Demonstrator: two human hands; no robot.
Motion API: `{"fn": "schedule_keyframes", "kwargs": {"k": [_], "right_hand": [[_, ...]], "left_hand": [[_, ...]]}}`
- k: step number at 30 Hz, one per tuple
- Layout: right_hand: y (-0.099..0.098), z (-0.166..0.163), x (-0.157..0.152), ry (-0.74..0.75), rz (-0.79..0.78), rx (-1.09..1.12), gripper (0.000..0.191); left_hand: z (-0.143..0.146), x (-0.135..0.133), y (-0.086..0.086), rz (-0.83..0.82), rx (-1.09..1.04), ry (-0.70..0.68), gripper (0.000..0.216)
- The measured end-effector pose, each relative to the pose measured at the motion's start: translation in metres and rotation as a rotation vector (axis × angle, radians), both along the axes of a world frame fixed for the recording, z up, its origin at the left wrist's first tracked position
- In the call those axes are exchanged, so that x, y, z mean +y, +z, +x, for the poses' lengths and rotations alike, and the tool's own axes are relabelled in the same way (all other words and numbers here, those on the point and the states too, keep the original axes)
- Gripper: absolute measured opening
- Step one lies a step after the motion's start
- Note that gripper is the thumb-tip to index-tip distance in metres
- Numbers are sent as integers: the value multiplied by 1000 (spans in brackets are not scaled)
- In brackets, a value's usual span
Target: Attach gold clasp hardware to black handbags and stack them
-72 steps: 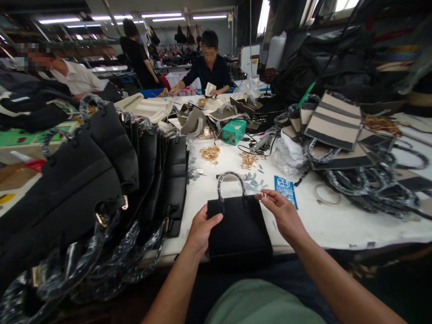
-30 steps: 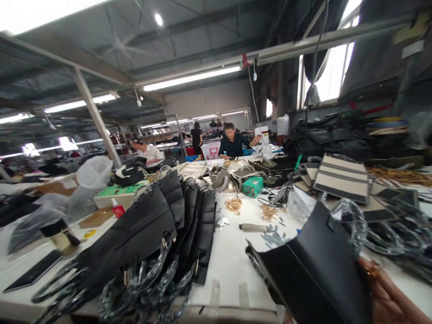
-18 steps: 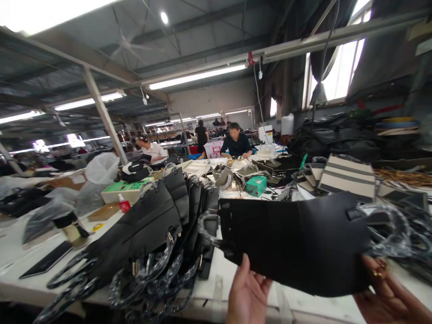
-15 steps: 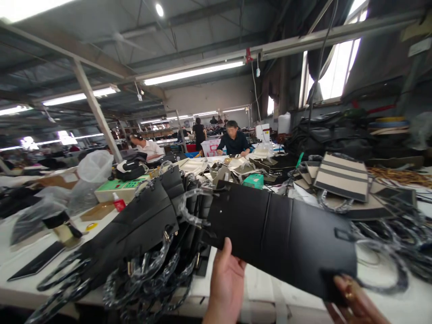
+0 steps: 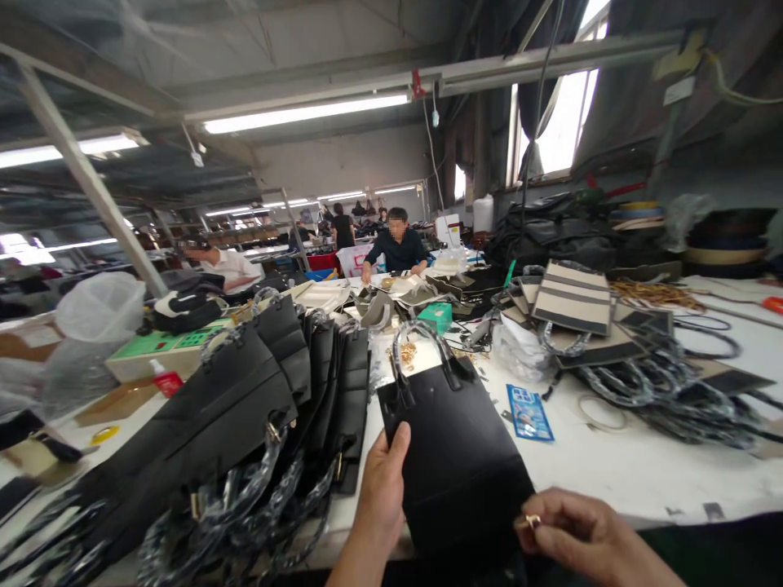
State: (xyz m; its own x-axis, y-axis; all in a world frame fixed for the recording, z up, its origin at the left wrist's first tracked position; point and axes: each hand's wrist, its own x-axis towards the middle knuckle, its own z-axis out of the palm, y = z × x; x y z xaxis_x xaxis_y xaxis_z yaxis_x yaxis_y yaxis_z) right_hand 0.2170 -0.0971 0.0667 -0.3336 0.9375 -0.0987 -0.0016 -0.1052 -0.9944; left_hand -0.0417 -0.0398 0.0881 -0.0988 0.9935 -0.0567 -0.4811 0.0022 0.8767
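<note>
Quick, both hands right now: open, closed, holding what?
Left hand: closed on the left edge of the black handbag panel, thumb in front.
Right hand: closed, fingertips pinching a small gold-coloured metal fitting.

Bag workshop: black bags [image 5: 226, 408] in rows, loose gold fittings [image 5: 404, 353], strip light [image 5: 306, 114], co-worker [image 5: 399, 249] opposite.

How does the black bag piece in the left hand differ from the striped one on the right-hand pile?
The black piece is plain; the striped piece is beige with dark bands. The black piece is gripped by the left hand; the striped piece rests on the pile. The black piece's handle is at its far edge; the striped piece has one showing at its near edge.
</note>
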Motion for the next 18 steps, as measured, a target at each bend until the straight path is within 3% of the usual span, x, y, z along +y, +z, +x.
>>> {"fn": "schedule_keyframes", "kwargs": {"k": [3,6,10,14,18], "right_hand": [[31,-7,17,-85,69,-16,29],[39,-31,45,-146,96,76,33],[20,-69,86,-241,133,256,31],[-3,-88,110,-283,121,285,35],[-34,-89,126,-315,93,308,35]], "left_hand": [[11,-2,-32,-18,109,-93,42],[18,0,-50,-50,125,-174,42],[28,8,-58,-63,108,-139,43],[41,22,-69,-52,149,-81,45],[41,40,-86,-35,375,120,60]]}}
